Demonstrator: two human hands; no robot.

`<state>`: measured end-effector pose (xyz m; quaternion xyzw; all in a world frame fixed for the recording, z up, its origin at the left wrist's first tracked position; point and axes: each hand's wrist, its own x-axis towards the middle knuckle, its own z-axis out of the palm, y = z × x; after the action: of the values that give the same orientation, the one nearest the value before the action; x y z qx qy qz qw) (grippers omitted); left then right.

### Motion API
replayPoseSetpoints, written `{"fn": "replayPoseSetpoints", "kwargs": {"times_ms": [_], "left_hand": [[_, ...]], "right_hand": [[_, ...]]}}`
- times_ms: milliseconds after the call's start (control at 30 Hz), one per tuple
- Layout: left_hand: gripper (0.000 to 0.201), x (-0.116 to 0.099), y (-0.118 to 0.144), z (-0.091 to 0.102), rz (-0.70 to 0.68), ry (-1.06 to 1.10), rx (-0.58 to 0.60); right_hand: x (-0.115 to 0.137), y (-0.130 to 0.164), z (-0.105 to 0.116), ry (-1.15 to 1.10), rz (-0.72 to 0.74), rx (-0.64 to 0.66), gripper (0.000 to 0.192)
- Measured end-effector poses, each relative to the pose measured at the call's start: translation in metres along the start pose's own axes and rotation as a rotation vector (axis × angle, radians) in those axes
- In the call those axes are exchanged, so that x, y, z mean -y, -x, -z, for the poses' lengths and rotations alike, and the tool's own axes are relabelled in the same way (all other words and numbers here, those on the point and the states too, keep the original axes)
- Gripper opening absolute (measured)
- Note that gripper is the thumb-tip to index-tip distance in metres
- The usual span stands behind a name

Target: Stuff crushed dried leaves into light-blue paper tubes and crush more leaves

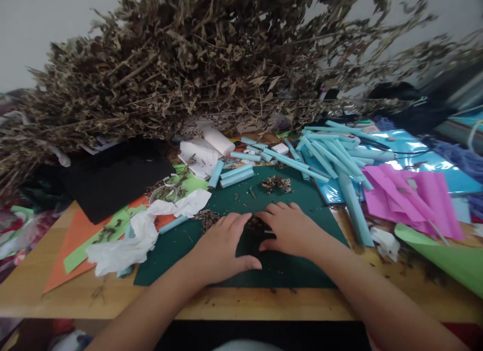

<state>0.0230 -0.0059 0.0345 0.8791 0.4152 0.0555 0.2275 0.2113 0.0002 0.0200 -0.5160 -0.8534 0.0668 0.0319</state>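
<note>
Both hands lie palm down on the dark green mat (302,270), fingers spread flat and gripping nothing. The left hand (222,250) and the right hand (290,228) angle toward each other, and their fingertips meet around a small heap of dry leaf crumbs (258,223) that sits between them, just beyond the left thumb and touching the right hand's fingers. Neither hand is clearly nearer; the heap is hemmed in from both sides. A second heap of crumbs (277,184) lies farther off on the mat, apart from the hands, and another patch (207,217) sits just left of the left fingertips. The near part of the mat is bare, and its near edge runs close to the near edge of the wooden surface (264,305). To the left, crumpled white paper (143,233) overlaps the mat's left edge. To the right, rolled light blue paper tubes (332,157) fan out, their long axes slanting toward far left. A big mass of dried branches (211,59) overhangs the far side.
</note>
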Motion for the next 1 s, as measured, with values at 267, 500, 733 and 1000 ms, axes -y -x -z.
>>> {"fn": "replayPoseSetpoints", "kwargs": {"times_ms": [267,500,733,1000], "left_hand": [[0.104,-0.001,-0.009,-0.041,-0.214,-0.258,-0.064],[0.065,-0.003,-0.034,-0.035,-0.393,-0.301,0.06],[0.032,-0.011,-0.043,-0.035,-0.306,-0.41,-0.003],[0.026,-0.005,-0.053,-0.034,-0.26,-0.291,0.004]], "right_hand": [[-0.026,0.018,0.008,0.003,-0.1,-0.071,0.031],[-0.031,0.049,-0.007,0.104,-0.105,0.01,0.009],[-0.056,0.06,-0.001,0.106,-0.12,0.025,0.007],[-0.057,0.055,0.008,-0.008,-0.261,-0.22,0.024]]}}
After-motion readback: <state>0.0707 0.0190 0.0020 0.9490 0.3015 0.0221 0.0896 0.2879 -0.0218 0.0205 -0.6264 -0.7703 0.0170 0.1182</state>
